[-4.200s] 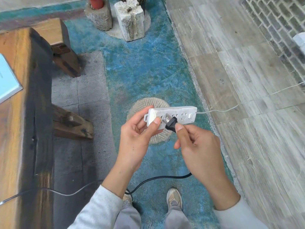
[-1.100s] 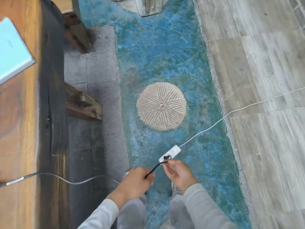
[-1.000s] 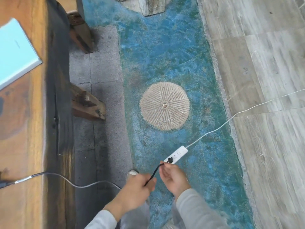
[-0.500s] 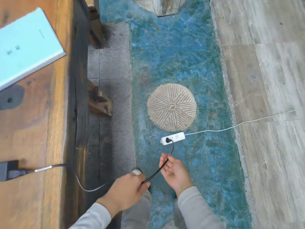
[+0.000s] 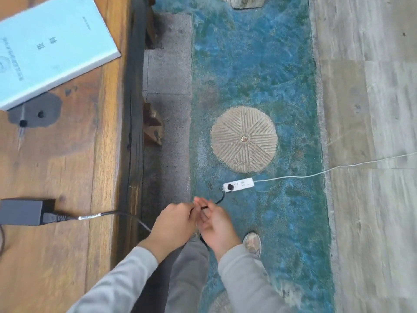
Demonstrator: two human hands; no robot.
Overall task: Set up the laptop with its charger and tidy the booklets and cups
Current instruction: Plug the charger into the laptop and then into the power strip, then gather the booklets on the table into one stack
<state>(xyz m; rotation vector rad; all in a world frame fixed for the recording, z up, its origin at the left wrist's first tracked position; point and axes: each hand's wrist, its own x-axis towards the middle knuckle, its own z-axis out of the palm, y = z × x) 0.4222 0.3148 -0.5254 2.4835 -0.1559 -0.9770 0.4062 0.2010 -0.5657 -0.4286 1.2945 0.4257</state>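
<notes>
Cable [image 5: 220, 199] runs from the power strip [image 5: 238, 184] at one o'clock into both hands, left hand [image 5: 173, 224] pinching it, right hand [image 5: 216, 222] loosely half-curled around it.

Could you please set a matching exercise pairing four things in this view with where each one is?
Things:
1. booklet
2. power brick
3. power strip
4. black cord

Places:
A. lying on the blue floor beside the round stone
B. at the table's far left, pale blue cover up
C. between both hands, running up to a plug in the strip
D. on the table's near left edge, cable leading off over the side

Pairs: 1-B, 2-D, 3-A, 4-C
</notes>
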